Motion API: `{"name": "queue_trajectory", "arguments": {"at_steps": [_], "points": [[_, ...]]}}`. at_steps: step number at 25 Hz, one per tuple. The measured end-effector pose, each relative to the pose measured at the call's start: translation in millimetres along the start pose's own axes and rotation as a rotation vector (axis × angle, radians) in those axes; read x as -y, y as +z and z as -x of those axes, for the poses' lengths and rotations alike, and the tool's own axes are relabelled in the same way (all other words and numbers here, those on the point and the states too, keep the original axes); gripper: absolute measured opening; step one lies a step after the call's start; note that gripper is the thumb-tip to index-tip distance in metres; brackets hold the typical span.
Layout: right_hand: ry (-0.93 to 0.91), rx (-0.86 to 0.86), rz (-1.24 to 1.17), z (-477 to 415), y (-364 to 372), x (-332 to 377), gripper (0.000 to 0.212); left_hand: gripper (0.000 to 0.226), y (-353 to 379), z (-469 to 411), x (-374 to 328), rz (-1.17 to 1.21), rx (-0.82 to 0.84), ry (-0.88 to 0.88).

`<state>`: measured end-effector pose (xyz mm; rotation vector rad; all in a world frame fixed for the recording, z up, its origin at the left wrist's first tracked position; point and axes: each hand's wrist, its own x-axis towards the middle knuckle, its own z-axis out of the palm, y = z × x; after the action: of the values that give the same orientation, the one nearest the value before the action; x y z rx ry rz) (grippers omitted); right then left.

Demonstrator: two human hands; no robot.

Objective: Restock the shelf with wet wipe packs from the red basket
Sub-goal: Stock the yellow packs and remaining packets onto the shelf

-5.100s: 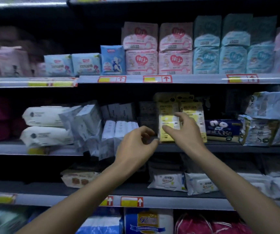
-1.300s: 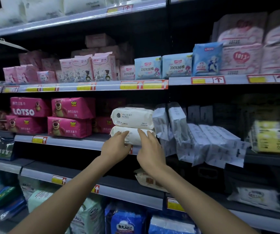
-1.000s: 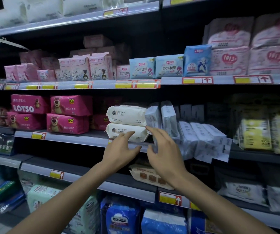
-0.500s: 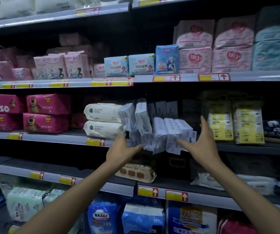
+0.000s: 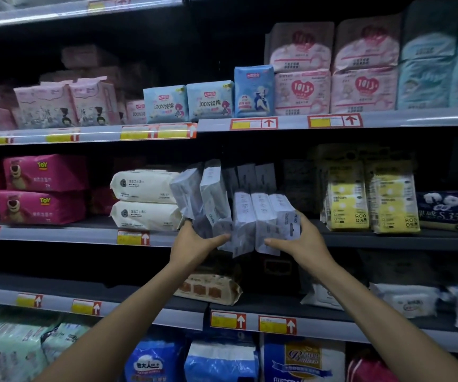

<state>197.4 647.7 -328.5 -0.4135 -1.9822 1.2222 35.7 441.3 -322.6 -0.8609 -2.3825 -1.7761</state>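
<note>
So, arms stretched out, left hand (image 5: 194, 244) and right hand (image 5: 302, 244) grip the pale wipe packs (image 5: 261, 216) between them, print too blurry to read.

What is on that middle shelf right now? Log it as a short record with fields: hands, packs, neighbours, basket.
left hand: holds the left, leaning end of the pale packs, thumb up their side
right hand: holds the right end, fingers under the bottoms
pale packs: upright row at the front edge of the shelf, bottoms hanging past it
left neighbours: two white packs, stacked flat
right neighbours: yellow packs, upright
red basket: not in view
</note>
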Motion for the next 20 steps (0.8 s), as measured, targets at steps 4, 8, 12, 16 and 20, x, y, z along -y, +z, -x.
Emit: {"name": "queue_trajectory", "arguments": {"at_steps": [4,8,12,16,20], "points": [[-0.002,-0.058,0.022,-5.6,9.5,-3.2,0.083,0.095,6.3,-4.2,3.7,0.016,-0.016,0.040],[0.010,-0.112,0.089,-9.3,19.3,-4.1,0.084,0.092,8.3,-7.0,6.0,0.048,-0.048,0.034],[0.043,-0.164,0.153,-13.6,27.1,2.3,0.095,0.083,1.6,-16.9,1.1,0.034,-0.035,0.038],[0.054,-0.209,0.210,-16.5,51.4,14.5,0.087,0.090,-16.4,-41.3,5.3,-0.011,-0.063,0.005],[0.073,-0.281,0.228,-25.9,75.1,22.6,0.055,0.081,-20.4,-47.9,2.0,-0.114,-0.071,0.032]]}}
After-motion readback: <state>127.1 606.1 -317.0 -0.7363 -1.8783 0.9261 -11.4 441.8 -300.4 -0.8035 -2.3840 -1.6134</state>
